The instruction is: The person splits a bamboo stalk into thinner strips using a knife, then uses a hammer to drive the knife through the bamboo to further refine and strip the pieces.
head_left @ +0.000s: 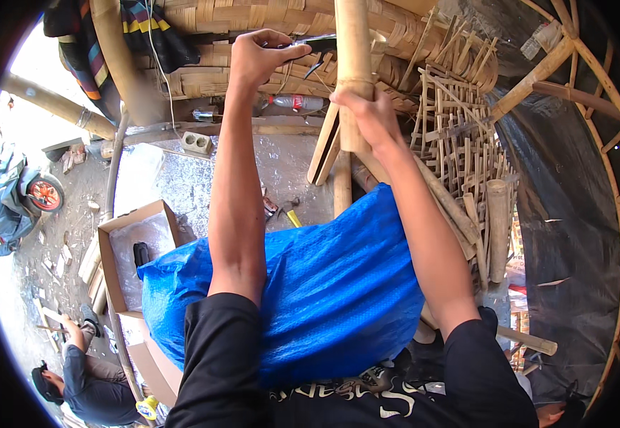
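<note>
My right hand (pixel 368 118) is closed around a thick, pale bamboo pole (pixel 353 60), near its lower end. The pole stands nearly upright in the picture and runs out at the top edge. Left of it, my left hand (pixel 261 58) pinches a thin dark thing (pixel 318 44) with a shiny edge; its far end reaches the pole, and I cannot make out its kind. Just below my right hand lies a split bamboo piece (pixel 323 151) with a dark gap along it. A blue tarp sheet (pixel 324 285) covers my lap beneath both forearms.
Woven bamboo (pixel 267 14) lines the far side, with a plastic bottle (pixel 297 103) below it. An open cardboard box (pixel 139 246) stands at left. Bamboo lattice pieces (pixel 460 135) pile up at right. Another person (pixel 99 389) sits at lower left; a motorbike (pixel 17 189) stands outside.
</note>
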Available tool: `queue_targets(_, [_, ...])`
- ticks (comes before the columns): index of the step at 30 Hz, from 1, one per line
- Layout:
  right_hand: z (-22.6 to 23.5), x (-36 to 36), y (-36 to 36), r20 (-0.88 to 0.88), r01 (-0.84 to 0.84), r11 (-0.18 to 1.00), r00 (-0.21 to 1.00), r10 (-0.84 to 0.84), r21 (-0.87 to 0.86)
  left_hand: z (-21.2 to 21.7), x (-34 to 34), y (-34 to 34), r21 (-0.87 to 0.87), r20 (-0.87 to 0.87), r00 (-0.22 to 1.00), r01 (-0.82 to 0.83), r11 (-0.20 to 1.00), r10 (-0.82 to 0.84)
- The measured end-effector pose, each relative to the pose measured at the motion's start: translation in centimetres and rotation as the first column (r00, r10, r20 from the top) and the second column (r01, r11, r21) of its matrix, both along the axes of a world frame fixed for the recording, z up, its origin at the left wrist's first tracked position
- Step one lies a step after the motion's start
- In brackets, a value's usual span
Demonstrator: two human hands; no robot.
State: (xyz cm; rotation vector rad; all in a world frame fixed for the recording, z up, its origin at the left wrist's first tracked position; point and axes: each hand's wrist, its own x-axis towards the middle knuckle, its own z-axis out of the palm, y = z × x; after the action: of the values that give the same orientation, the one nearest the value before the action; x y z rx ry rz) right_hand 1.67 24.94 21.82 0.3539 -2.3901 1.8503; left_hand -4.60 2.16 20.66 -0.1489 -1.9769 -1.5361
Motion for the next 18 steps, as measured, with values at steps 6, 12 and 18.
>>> queue_targets(6, [-0.5, -2.3, -5.0, 0.058, -0.17, 0.866, 0.973, 0.223, -0.471, 1.3, 2.4, -0.3, 0.012, 0.061, 0.978, 0.197, 0.98, -0.197])
queue_targets(12, [-1.6, -2.4, -4.4, 0.137, -0.142, 0.752, 0.945, 0.296, -0.644, 5.2, 2.3, -1.3, 0.229, 0.475, 0.595, 0.627, 0.744, -0.648])
queue_targets(18, [0.4, -1.6, -3.5, 0.17, -0.131, 0.8, 0.945, 0.28, -0.586, 9.4, -0.2, -0.5, 0.078, 0.882, 0.269, 0.727, 0.683, -0.387])
